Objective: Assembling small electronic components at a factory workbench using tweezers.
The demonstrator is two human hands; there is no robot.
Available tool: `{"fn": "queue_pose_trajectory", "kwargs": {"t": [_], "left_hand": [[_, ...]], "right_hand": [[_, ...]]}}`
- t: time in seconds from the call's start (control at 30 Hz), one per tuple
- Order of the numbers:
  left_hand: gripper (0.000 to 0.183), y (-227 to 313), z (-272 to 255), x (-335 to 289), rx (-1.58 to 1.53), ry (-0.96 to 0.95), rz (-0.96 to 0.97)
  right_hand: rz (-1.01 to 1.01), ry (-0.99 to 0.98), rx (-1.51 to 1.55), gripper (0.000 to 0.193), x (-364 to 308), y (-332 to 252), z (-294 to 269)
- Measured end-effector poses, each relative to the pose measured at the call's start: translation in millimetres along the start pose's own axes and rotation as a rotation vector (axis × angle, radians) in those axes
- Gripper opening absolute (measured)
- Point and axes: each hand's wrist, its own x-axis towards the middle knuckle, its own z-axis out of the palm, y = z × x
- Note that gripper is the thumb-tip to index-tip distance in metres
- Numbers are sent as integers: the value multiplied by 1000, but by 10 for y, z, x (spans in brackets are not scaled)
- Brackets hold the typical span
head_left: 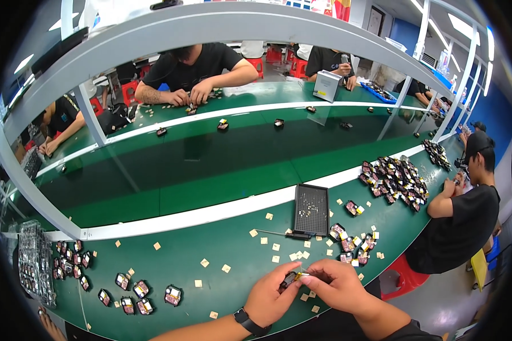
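My left hand (pixel 269 300), with a black watch on its wrist, grips a small black electronic module (pixel 290 279) just above the table's near edge. My right hand (pixel 340 286) is closed, thumb and fingertips pinched at the module's right side. A bit of yellow and white shows between the fingertips there, too small to name. Beyond the hands lies a screwdriver (pixel 272 232), its handle against a black tray (pixel 312 227) with tiny pale pieces in it. Cream square pads (pixel 226 268) are scattered about. Several similar modules (pixel 350 244) lie right of the tray.
A large heap of modules (pixel 395 181) covers the table at the right. More modules (pixel 141 288) lie left, near stacked clear plastic trays (pixel 35 264). A grey metal frame (pixel 256 25) stands over a green conveyor (pixel 210 170). A co-worker (pixel 466 213) sits at right; others work across.
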Motion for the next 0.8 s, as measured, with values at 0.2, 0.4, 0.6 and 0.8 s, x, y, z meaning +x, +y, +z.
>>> {"fn": "queue_pose_trajectory", "kwargs": {"t": [0.2,0.4,0.6,0.8], "left_hand": [[24,-175,91,-66,-347,22,-90],[24,-124,43,-26,-167,-29,-97],[46,-130,14,-18,-199,-106,-222],[59,-182,54,-74,33,11,47]], "right_hand": [[-151,140,-153,15,12,7,-25],[-290,179,-298,13,123,58,-30],[-232,180,-239,13,124,69,60],[-228,175,-277,13,40,82,-26]]}}
